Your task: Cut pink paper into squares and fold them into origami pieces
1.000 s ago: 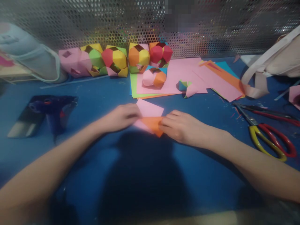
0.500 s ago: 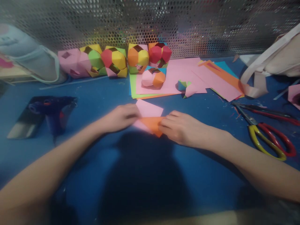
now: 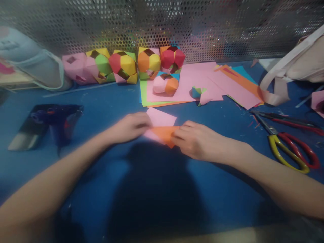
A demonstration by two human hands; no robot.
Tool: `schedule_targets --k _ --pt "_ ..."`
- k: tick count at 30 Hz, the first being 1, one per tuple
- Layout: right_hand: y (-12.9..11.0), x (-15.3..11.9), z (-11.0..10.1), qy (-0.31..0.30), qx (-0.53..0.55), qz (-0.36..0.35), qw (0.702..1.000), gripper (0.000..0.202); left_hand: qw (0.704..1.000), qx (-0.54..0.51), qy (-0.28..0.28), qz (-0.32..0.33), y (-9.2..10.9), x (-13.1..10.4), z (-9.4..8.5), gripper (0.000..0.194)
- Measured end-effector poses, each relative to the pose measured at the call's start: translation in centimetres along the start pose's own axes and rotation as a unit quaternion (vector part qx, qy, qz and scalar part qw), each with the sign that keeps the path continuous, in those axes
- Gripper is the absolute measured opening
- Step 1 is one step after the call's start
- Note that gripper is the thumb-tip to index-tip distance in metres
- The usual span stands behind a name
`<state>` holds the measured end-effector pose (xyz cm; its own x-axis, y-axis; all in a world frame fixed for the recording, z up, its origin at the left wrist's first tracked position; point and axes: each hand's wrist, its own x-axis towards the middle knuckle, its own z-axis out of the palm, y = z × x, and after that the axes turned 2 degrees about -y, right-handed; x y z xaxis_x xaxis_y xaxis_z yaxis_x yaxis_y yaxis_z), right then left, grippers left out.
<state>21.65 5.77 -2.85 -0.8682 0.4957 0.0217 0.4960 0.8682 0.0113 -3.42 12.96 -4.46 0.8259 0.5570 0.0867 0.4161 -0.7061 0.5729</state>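
Note:
Pink paper and a folded orange paper lie together on the blue table, between my two hands. My left hand has its fingers closed on the left edge of the pink paper. On the other side, my right hand pinches the right end of the orange paper. My fingers cover both ends, and I cannot tell whether the two colours are joined. Just behind stands a folded paper ball in pink, orange and blue.
Several folded paper balls line the perforated metal panel. Coloured sheets carry a small folded paper piece. Scissors lie at right, beside red-handled pliers. A blue glue gun lies at left on a phone-like dark slab.
Almost nothing differs. My right hand has shifted very slightly downward at the orange end; the papers and my left hand stay in place.

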Motion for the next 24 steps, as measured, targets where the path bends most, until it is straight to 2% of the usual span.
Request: schedule_targets --k 5,8,10,12,14,17,20,24 --pt "-0.7 0.1 -0.2 -0.036 -0.001 0.016 0.999 0.021 1.000 0.018 0.017 -0.018 0.6 -0.1 -0.2 0.019" --pt "-1.2 0.3 -0.2 -0.067 -0.015 0.032 0.997 0.017 0.995 0.045 0.081 -0.044 2.6 -0.1 0.2 0.020" --pt "-1.6 0.5 -0.3 -0.080 -0.026 0.038 0.996 0.014 0.991 0.063 0.112 -0.022 4.3 -0.1 1.1 0.019" --pt "-1.8 0.7 -0.5 -0.091 -0.037 0.046 0.994 0.013 0.994 0.041 0.096 0.036 6.0 0.0 2.4 0.019" --pt "-2.1 0.9 -0.7 -0.107 -0.045 0.058 0.992 0.014 0.995 0.027 0.067 0.064 7.1 0.0 3.7 0.018" --pt "-2.3 1.1 -1.0 -0.134 -0.049 0.064 0.988 0.017 0.996 0.073 0.036 0.045 7.6 0.0 5.0 0.018" --pt "-2.4 1.2 -1.1 -0.149 -0.051 0.064 0.986 0.014 0.987 0.162 0.015 0.011 7.5 0.0 5.0 0.025" --pt "-2.4 1.1 -1.2 -0.156 -0.049 0.066 0.984 0.013 0.955 0.294 0.023 0.001 7.0 -0.3 4.2 0.033"
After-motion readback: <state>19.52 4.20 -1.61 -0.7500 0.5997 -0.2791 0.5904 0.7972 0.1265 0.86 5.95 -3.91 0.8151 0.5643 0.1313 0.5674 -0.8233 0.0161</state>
